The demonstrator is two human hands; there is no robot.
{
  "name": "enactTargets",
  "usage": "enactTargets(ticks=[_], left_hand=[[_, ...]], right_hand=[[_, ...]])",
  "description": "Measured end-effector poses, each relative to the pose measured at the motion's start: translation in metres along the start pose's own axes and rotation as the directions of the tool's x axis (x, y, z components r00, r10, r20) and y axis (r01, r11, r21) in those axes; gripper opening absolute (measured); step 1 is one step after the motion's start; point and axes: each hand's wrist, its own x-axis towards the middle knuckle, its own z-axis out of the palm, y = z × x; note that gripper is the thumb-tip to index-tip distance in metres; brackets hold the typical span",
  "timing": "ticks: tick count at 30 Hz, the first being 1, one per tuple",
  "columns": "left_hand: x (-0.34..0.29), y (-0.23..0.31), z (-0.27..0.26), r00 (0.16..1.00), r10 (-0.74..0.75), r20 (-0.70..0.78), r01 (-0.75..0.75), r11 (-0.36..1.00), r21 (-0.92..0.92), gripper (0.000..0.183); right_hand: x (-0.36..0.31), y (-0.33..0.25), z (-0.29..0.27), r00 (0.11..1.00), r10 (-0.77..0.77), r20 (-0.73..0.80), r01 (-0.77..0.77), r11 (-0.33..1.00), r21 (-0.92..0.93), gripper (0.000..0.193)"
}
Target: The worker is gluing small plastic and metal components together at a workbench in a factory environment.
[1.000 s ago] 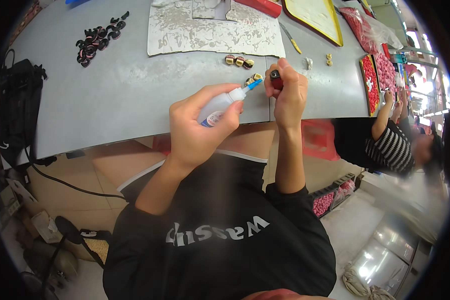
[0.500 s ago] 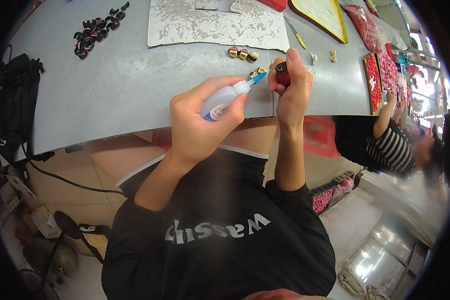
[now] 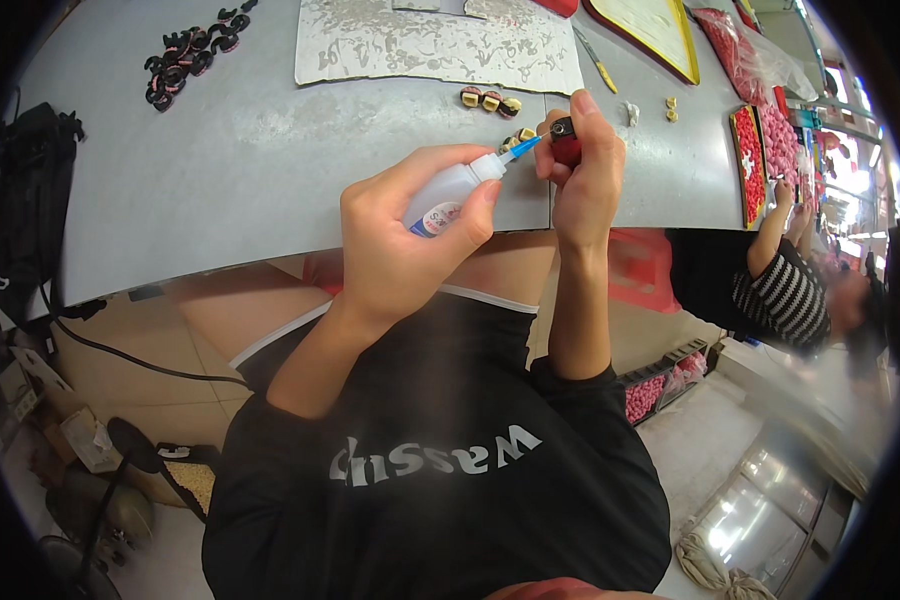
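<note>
My left hand (image 3: 400, 225) is wrapped round a white squeeze bottle of glue-like look (image 3: 448, 198), tilted up to the right. The bottle's blue nozzle tip (image 3: 520, 149) reaches close to the small black and dark red piece (image 3: 566, 145) pinched in my right hand (image 3: 587, 175); whether they touch I cannot tell. A small round opening shows on the piece's black end. Just behind the nozzle lie a few small cream and dark pieces (image 3: 522, 136) on the grey table. Farther off stands a short row of similar pieces (image 3: 491, 102).
A stained white board (image 3: 430, 50) lies at the back of the grey table (image 3: 220, 180). Black curved parts (image 3: 180, 65) are heaped at left. A yellow-handled knife (image 3: 600, 68) and a yellow-rimmed tray (image 3: 660, 40) are at right. A co-worker in a striped top (image 3: 785, 295) sits beyond.
The bottle's nozzle has shifted slightly right and up, closer to the piece in my right hand. Both hands keep their grips.
</note>
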Motion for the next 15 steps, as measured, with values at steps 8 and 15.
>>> enactTargets(ticks=[8, 15], left_hand=[[-0.0004, -0.002, 0.0016, 1.0, -0.003, -0.004, 0.003, 1.0, -0.011, 0.022], [0.0011, 0.0042, 0.0032, 0.995, -0.03, -0.095, 0.017, 0.991, -0.136, 0.025]], right_hand=[[0.0003, 0.0074, -0.0036, 1.0, -0.025, -0.001, 0.025, 1.0, 0.014, 0.044], [-0.0009, 0.0024, -0.0017, 0.993, 0.054, 0.107, -0.066, 0.992, 0.111, 0.062]])
